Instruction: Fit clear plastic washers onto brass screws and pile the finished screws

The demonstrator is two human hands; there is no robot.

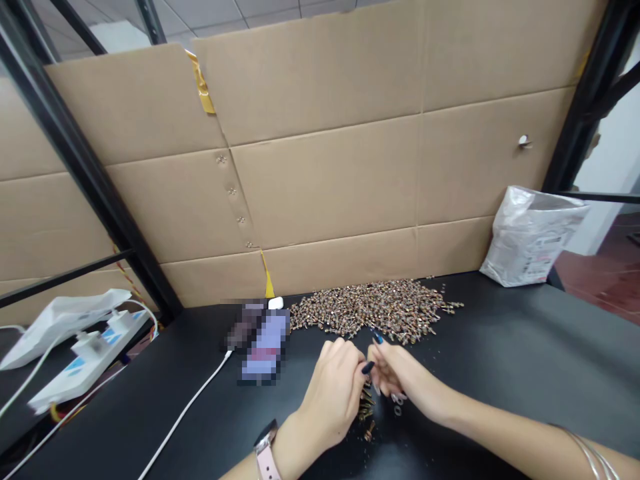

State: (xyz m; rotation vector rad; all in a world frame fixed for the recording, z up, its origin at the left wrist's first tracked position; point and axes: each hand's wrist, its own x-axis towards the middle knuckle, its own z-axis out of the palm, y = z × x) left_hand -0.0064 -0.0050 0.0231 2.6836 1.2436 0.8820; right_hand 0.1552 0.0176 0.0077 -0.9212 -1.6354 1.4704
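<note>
My left hand point(333, 393) and right hand point(393, 370) nearly meet, fingers bent inward and tips narrow, close together; whether anything sits pinched between them I cannot tell. Just below my right fingertips: pale rings point(398, 408), two made out, perhaps more. Beside my left palm, partly hidden: a small cluster of screws point(367, 403), a handful, not countable one by one; nearer me, a little separate bit of hardware point(369, 432), one or two pieces overlapping. Beyond the hands, a broad heap point(370, 307) of like small metal parts on the black desk point(500, 353), hundreds at least, past counting. Progress, my judgement: little handled, the bulk left in the heap, only the small lot under my hands being dealt with; no finished pile that I can pick out. Further out, left: one lilac device point(265, 347) and one dark device point(245, 327), both pixelated; one small white case point(275, 303); one power strip point(45, 397), two white plugs point(90, 347) visible. Far right: one plastic bag point(535, 237), contents unclear. Behind everything, the cardboard wall point(325, 180).
</note>
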